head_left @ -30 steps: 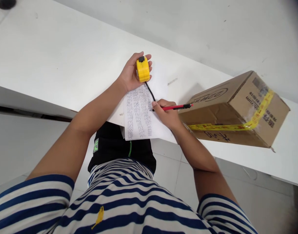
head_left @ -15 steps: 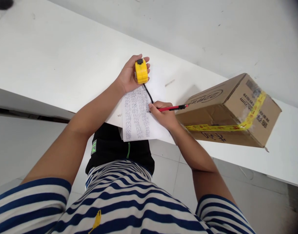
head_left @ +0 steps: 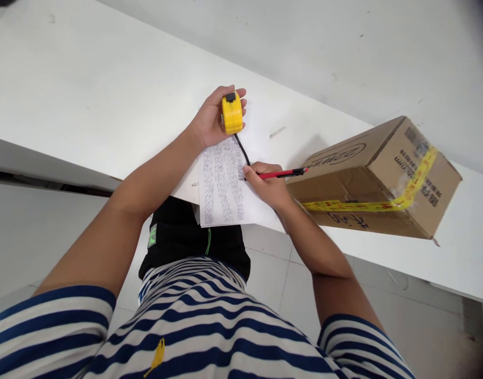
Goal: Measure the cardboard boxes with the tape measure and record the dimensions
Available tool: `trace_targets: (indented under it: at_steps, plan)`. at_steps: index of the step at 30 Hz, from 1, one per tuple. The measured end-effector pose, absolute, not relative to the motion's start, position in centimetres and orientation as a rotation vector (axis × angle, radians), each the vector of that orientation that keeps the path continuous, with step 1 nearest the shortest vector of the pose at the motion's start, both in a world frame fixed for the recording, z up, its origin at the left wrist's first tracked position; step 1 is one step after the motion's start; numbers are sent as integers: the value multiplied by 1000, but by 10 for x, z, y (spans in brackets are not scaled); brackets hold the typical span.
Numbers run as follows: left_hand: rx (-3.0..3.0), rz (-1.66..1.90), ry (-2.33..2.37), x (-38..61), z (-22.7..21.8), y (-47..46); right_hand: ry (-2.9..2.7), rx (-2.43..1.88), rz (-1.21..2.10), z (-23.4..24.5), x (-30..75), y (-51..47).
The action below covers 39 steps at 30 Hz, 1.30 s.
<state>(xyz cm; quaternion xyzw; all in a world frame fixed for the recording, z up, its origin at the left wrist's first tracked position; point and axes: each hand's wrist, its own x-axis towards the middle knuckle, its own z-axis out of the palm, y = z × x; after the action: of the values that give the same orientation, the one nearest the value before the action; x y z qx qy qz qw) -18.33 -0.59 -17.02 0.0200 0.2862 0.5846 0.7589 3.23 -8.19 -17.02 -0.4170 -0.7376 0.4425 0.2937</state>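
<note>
A yellow tape measure (head_left: 232, 116) with a black button rests in my left hand (head_left: 212, 118), whose fingers curl round its far side. Its black strap (head_left: 242, 150) runs down toward my right hand (head_left: 269, 184), and the lower end meets the thumb. My right hand is closed around a red and black pen (head_left: 278, 174), which lies tilted with one end pointing right, toward the box. Under both hands is a white sheet of paper (head_left: 251, 213) covered in columns of dense handwriting; its lower edge hangs over the table edge.
To the right, a cardboard box (head_left: 387, 184) with yellow tape stands on the white table (head_left: 118, 79). A small pale strip (head_left: 277, 132) lies behind my right hand. The wall rises along the table's far side, and my body is at the near edge.
The whole view has shifted slightly, so the hands and box appear a little farther right. My grip on the tape measure and on the pen looks the same.
</note>
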Motion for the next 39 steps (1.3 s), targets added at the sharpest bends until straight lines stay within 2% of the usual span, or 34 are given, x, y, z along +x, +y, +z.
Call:
trace_targets:
  at_steps: [13, 27, 39]
  plan:
    - [131, 1251, 613, -182, -168, -8, -1941, -1149, 1088, -171, 32, -83]
    - [486, 1293, 843, -181, -157, -16, -1973, -1045, 1063, -176, 33, -81]
    - [543, 1283, 901, -181, -157, -16, -1987, -1023, 1065, -175, 33, -80]
